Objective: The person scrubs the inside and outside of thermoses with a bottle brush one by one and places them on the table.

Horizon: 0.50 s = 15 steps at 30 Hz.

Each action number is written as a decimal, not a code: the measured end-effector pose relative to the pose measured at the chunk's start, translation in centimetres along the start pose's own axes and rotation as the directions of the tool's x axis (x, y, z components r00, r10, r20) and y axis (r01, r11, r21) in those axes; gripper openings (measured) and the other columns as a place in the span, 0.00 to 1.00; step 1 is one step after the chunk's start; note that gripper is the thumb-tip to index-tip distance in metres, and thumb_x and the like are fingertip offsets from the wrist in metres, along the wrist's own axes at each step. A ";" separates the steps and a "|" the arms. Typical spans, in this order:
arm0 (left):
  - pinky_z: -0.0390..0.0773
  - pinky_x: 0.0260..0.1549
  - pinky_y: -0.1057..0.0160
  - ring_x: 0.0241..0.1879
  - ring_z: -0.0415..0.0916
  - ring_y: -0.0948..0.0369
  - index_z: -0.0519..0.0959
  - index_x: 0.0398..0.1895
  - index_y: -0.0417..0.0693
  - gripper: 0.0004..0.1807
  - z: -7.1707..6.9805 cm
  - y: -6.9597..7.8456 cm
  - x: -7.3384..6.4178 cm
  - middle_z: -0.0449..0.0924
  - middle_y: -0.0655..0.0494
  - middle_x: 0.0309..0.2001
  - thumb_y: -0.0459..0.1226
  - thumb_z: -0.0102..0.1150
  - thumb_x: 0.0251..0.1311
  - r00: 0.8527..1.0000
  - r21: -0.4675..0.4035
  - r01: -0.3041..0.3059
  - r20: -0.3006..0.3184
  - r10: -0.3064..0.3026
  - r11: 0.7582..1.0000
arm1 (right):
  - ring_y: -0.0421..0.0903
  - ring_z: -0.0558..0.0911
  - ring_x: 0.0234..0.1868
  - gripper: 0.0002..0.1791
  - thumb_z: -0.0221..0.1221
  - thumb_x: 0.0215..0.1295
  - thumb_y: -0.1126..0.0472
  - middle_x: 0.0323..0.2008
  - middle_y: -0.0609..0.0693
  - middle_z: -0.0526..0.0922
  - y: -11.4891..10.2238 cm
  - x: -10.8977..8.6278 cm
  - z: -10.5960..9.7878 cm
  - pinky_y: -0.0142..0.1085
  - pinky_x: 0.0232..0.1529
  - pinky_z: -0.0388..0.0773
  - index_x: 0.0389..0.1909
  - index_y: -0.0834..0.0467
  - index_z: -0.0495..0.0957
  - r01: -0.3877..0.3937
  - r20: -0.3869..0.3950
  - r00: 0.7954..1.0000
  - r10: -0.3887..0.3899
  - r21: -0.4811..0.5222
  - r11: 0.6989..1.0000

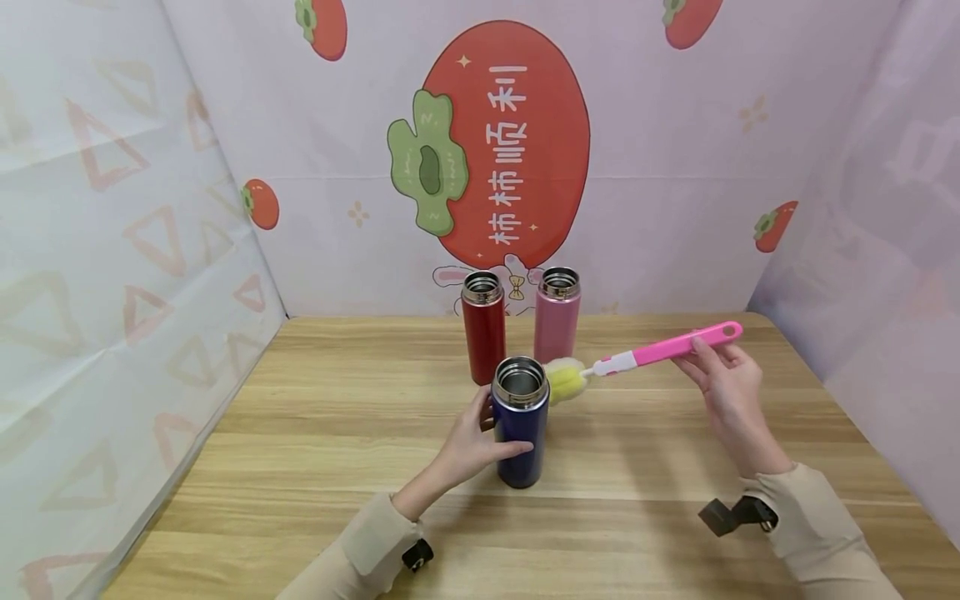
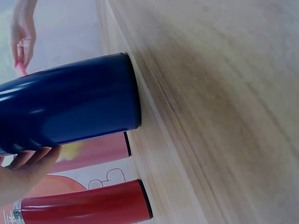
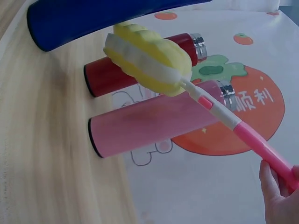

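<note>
The wooden table point(image 1: 360, 433) fills the lower half of the head view, and three lidless flasks stand near its centre. The blue flask point(image 1: 520, 421) is nearest, upright, and as far as its open mouth shows, it looks empty. The left hand point(image 1: 472, 446) wraps it from the left, fingers curled round the body, thumb across the front. Behind it, in the middle of the frame, stand the red flask point(image 1: 483, 327) and the pink flask point(image 1: 557, 315), close together; their insides cannot be seen.

The bottle brush point(image 1: 645, 354) slants from centre to upper right, its yellow sponge head point(image 1: 566, 381) just beside the blue flask's rim, outside the mouth. The right hand point(image 1: 723, 387) pinches the pink handle near its far end, fingers closed on it.

Held so far back, the brush may wobble; I judge the sponge could catch the rim and tip the flask, or swing into the pink flask behind.
</note>
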<state>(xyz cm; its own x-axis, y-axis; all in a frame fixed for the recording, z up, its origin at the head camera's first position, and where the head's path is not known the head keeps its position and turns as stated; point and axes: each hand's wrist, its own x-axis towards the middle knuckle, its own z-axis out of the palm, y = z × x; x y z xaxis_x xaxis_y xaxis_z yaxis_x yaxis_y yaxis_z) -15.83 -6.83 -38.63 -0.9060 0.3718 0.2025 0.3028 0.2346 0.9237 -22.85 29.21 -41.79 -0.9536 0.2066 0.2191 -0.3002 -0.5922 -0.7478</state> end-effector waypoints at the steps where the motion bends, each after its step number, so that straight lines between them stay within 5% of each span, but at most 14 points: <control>1: 0.70 0.47 0.54 0.51 0.70 0.53 0.57 0.61 0.48 0.42 0.0 -0.5 0.1 0.69 0.46 0.53 0.36 0.68 0.41 1.000 0.001 0.000 0.001 0.000 1.000 | 0.53 0.81 0.39 0.12 0.55 0.56 0.70 0.37 0.60 0.78 -0.9 -0.5 1.4 0.40 0.43 0.73 0.42 0.69 0.72 0.011 -0.003 1.000 -0.011 0.006 1.000; 6: 0.70 0.47 0.55 0.51 0.70 0.56 0.56 0.61 0.54 0.44 0.2 -2.2 0.4 0.69 0.51 0.54 0.41 0.69 0.40 1.000 0.009 -0.001 0.002 0.001 1.000 | 0.52 0.81 0.38 0.10 0.55 0.56 0.71 0.34 0.60 0.79 -3.2 -1.1 3.7 0.41 0.42 0.73 0.39 0.71 0.72 0.037 0.008 0.999 -0.038 0.116 0.993; 9: 0.70 0.47 0.55 0.51 0.70 0.55 0.56 0.61 0.54 0.44 0.2 -2.3 0.5 0.69 0.51 0.54 0.42 0.69 0.40 1.000 0.007 -0.005 0.005 0.005 1.000 | 0.50 0.81 0.35 0.09 0.56 0.55 0.71 0.31 0.59 0.79 -5.6 -2.8 7.2 0.40 0.40 0.74 0.37 0.70 0.71 0.043 -0.029 0.999 -0.040 0.125 0.991; 15: 0.70 0.47 0.55 0.51 0.69 0.56 0.55 0.61 0.55 0.43 0.1 -2.4 0.4 0.68 0.52 0.54 0.43 0.69 0.41 1.000 0.013 -0.010 0.014 0.010 1.000 | 0.51 0.82 0.35 0.07 0.53 0.58 0.72 0.31 0.60 0.79 -7.2 -3.1 8.6 0.40 0.39 0.74 0.37 0.70 0.71 0.032 -0.046 0.999 -0.023 0.197 0.980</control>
<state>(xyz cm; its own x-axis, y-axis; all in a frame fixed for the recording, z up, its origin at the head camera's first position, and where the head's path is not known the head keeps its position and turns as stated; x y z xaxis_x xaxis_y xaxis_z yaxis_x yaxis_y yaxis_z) -16.90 -7.09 -40.76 -0.8986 0.3868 0.2072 0.3157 0.2420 0.9175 -17.93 26.13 -31.66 -0.9441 0.2563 0.2074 -0.3296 -0.7271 -0.6022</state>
